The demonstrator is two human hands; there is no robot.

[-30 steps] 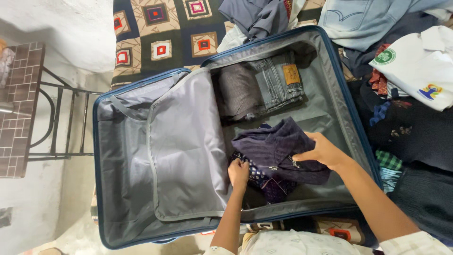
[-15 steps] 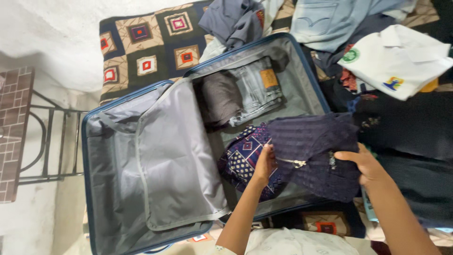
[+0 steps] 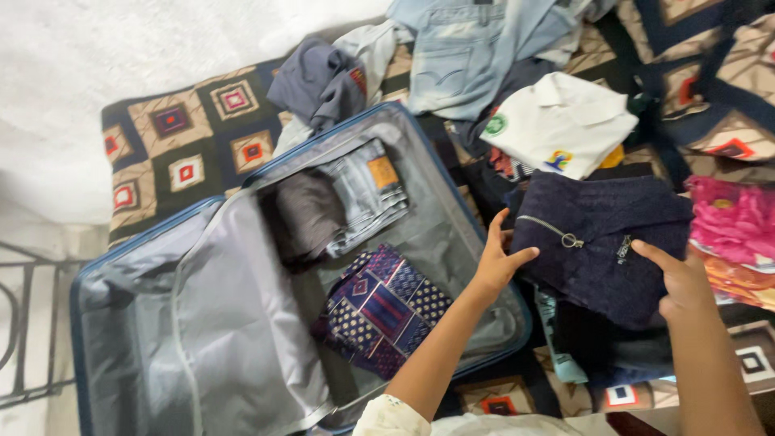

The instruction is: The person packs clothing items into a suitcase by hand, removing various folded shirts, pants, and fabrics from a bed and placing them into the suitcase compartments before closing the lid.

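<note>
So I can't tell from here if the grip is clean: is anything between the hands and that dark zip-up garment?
No. The left hand grips the dark zip-up garment at its left edge and the right hand at its right edge, both directly on the fabric.

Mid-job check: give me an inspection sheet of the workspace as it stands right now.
Surface: patterned bedcover with square motifs, under everything.
Job's things: dark navy zip garment, folded, held outside the open blue suitcase on the clothes to its right.
In the suitcase: folded jeans, a dark folded item, a patterned navy cloth.
Clutter: white polo shirt, light denim, grey garment, pink fabric.
Hands: left hand grips the garment's left edge; right hand grips its right edge.
Cables: nothing seen.
Surroundings: white floor; dark metal frame at the left edge.
</note>
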